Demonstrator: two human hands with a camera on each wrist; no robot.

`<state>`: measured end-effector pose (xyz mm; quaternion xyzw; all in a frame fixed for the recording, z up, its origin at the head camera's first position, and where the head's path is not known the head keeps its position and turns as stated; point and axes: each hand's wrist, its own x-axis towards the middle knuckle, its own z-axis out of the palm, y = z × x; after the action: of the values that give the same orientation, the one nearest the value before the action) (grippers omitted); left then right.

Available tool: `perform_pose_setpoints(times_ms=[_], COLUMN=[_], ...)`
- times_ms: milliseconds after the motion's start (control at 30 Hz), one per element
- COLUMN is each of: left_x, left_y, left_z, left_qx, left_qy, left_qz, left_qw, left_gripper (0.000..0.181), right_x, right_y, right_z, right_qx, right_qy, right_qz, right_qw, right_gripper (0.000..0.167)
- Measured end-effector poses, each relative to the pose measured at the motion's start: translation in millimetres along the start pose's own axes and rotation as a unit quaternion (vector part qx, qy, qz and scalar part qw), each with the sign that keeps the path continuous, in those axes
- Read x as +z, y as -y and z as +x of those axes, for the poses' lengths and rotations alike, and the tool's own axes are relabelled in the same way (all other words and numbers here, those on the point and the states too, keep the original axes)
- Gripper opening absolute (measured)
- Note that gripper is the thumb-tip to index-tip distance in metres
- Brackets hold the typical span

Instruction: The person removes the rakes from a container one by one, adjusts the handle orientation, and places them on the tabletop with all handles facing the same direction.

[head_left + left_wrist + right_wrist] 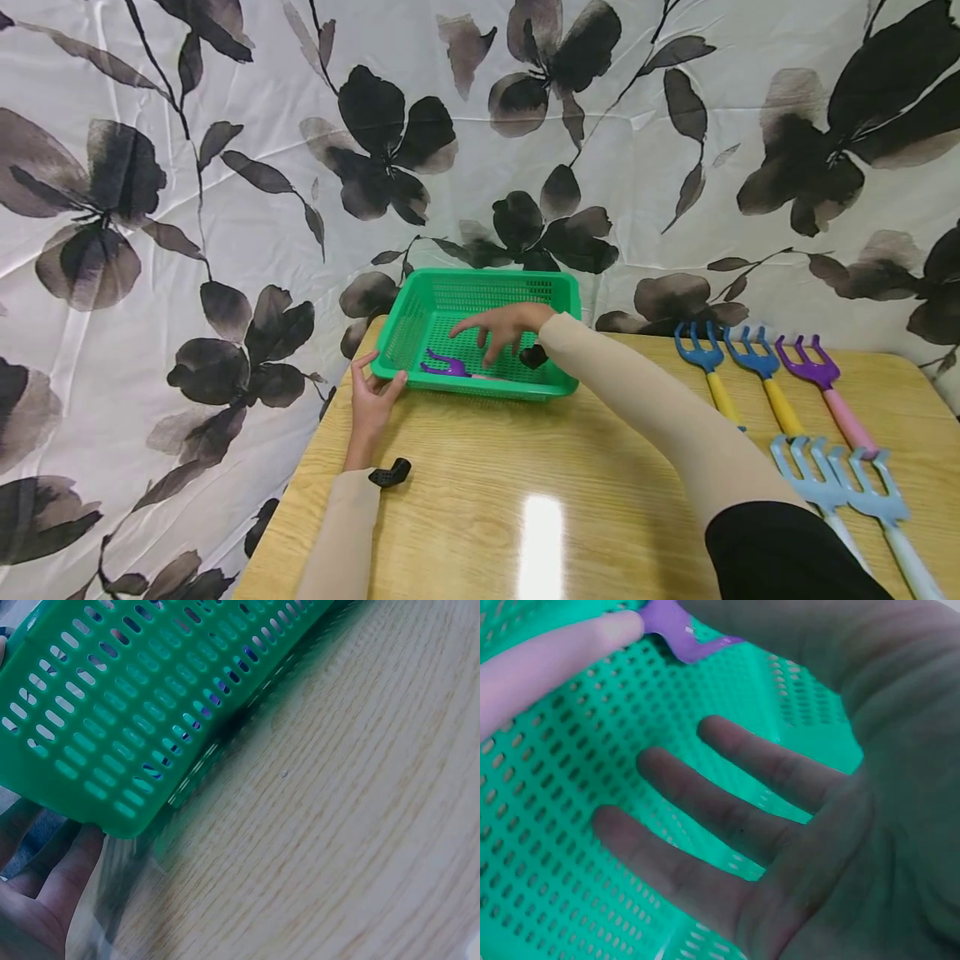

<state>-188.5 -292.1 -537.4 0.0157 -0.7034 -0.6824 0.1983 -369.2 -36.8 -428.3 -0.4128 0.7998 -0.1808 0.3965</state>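
Note:
A green plastic basket (480, 388) with slotted walls stands at the table's far left edge. My left hand (372, 406) grips its near left corner; in the left wrist view the fingers (71, 862) reach round the corner. Inside the basket lies a small garden hand fork (450, 367) with purple tines and a pink handle (562, 664). My right hand (506, 327) hovers over the basket with fingers spread and holds nothing. Its fingers (682, 877) are apart from the fork's handle in the right wrist view.
On the table's right lie several more hand forks: two blue ones with yellow handles (722, 398) (782, 407), a purple one with a pink handle (847, 421), and two light-blue ones (817, 483) (885, 504). A floral cloth (480, 167) hangs behind the wooden table (465, 500).

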Motion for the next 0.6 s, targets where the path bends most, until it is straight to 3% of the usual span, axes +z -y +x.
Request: perform_pose_setpoints(times_ms=[367,600], left_x=[-0.7,-0.4], left_y=[2.6,3.3], left_z=[2.3,-0.2], left_qx=[0.004,0.007], left_qy=[-0.001,-0.002], left_qz=[-0.004,0.009], left_qw=[1.0,0.9999], left_gripper=[0.071,0.071], right_x=[18,25], right_y=[0,-8], right_z=[18.7,24.1], right_qx=[0.03,0.038], right_qy=[0.043,0.058], right_qz=[-0.049,-0.033], right_qw=[0.9974,0.9971], right_gripper=[0.072,0.055])
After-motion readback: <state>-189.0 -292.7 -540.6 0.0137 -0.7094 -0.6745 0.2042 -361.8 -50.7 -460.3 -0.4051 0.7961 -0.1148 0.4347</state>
